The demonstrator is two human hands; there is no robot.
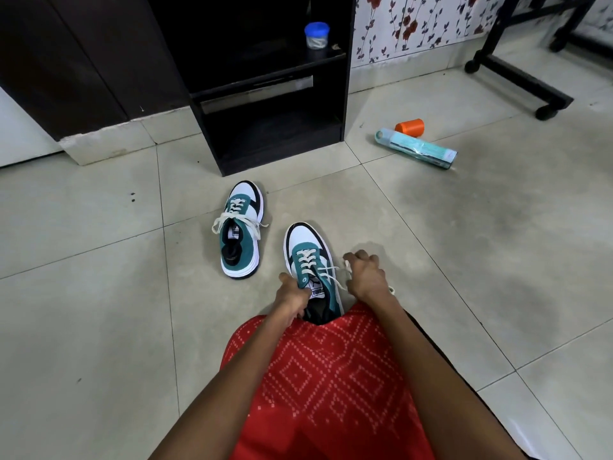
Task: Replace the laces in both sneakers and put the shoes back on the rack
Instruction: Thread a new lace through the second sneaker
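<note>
Two teal, white and black sneakers stand on the tiled floor. The left sneaker (241, 229) sits apart, toe pointing away, with its cream lace tied loosely across the tongue. The right sneaker (310, 263) is close to my lap, laced with a cream lace (331, 277). My left hand (293, 295) grips the left side of its collar next to the tongue. My right hand (366, 272) pinches the lace end, pulled out to the right of the shoe. The heel is hidden behind my red patterned garment.
A dark shoe rack (275, 104) stands ahead, its lower shelves bare; a blue-lidded jar (316, 35) rests on an upper shelf. To the right lie an orange spool (410, 127) and a teal wrapped tube (416, 148). A black wheeled stand (517, 71) is at far right.
</note>
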